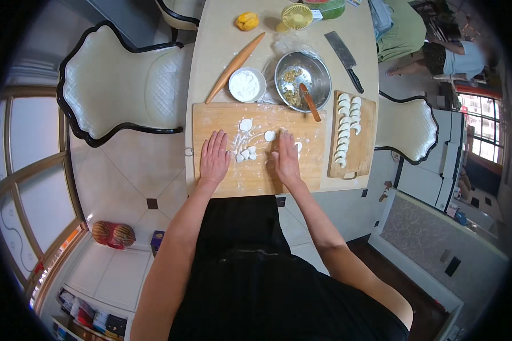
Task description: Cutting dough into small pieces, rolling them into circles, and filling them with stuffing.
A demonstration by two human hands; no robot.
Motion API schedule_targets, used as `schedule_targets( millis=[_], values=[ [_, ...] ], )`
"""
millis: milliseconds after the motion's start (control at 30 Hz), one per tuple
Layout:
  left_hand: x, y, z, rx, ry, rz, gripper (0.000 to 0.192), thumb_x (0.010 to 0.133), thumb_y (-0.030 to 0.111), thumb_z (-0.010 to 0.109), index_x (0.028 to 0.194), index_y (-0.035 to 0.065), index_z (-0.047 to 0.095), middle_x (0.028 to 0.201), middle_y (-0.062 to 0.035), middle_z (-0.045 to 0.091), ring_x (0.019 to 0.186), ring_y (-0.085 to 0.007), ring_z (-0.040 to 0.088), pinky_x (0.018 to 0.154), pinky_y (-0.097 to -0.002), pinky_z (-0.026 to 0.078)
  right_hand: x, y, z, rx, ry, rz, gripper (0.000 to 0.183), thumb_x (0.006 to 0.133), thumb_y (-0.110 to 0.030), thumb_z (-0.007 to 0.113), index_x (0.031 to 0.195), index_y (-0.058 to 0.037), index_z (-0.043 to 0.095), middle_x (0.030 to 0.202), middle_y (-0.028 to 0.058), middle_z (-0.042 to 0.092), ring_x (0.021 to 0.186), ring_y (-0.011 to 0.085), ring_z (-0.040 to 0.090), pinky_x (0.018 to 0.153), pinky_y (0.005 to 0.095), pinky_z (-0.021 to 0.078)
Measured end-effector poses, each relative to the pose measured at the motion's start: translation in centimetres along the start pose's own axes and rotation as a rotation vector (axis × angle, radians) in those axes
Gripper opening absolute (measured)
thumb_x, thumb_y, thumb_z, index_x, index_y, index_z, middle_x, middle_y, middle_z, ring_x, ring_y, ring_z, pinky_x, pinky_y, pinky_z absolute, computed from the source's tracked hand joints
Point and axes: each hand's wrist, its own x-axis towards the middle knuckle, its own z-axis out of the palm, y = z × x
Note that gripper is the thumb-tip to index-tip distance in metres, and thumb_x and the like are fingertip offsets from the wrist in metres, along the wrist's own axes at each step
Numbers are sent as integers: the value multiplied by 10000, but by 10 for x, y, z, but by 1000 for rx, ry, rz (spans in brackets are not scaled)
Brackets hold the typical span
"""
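My left hand [214, 156] lies palm down near the left edge of a floured wooden board [222, 183], with nothing in it. Beside it sit several small dough pieces [246, 154] in a cluster. Above them lies a flattened dough round [245, 125]. A second round [270, 136] is just left of my right hand [287, 157]. That hand is held above or on the board; its palm side is hidden. Another pale dough round [298, 147] shows partly behind it. On a smaller board [365, 140] at the right, crescent dumplings [344, 123] stand in two rows.
Behind the board are a tapered wooden rolling pin [235, 67], a bowl of flour [247, 85], and a steel bowl [323, 76] with filling and a spatula [309, 102]. A cleaver [344, 61] lies at the right. Chairs flank the table; a person [463, 57] is at the upper right.
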Motion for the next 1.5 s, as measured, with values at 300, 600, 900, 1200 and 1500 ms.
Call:
schedule_targets(
  millis=[300,600,900,1200,1500],
  values=[
    [3,3,-2,45,-34,-4,601,876,191,581,1429,55,390,1524,-75,344,1433,-238,276,1170,-435,219,20,3,22,-259,-241,-117,786,909,-403,577,1491,-4,232,1574,175,209,1459,359,182,1166,556,170],
    [2,2,-1,46,-32,6,589,881,199,577,1422,52,395,1525,-75,343,1432,-238,276,1170,-440,219,20,-29,20,208,-55,-371,435,740,79,601,1162,-29,589,1158,182,591,1084,377,571,922,430,488],
    [3,1,-2,20,-22,4,582,884,174,564,1425,52,386,1519,-86,350,1432,-252,279,1169,-444,215,27,-6,22,266,-20,14,322,730,45,697,1034,-32,622,985,163,586,874,348,615,754,404,526],
    [2,1,0,3,-13,3,579,868,157,574,1409,42,402,1512,-100,355,1428,-265,286,1164,-456,217,5,-27,21,-204,-137,-276,654,887,-234,613,1457,-50,350,1529,127,340,1428,313,294,1136,535,237],
    [3,0,0,44,-42,-4,563,892,194,560,1415,51,408,1529,-74,339,1429,-244,282,1164,-441,223,-9,-16,26,-296,-226,-165,760,900,-382,589,1494,-36,265,1569,146,247,1456,310,219,1154,554,192]
  ],
)
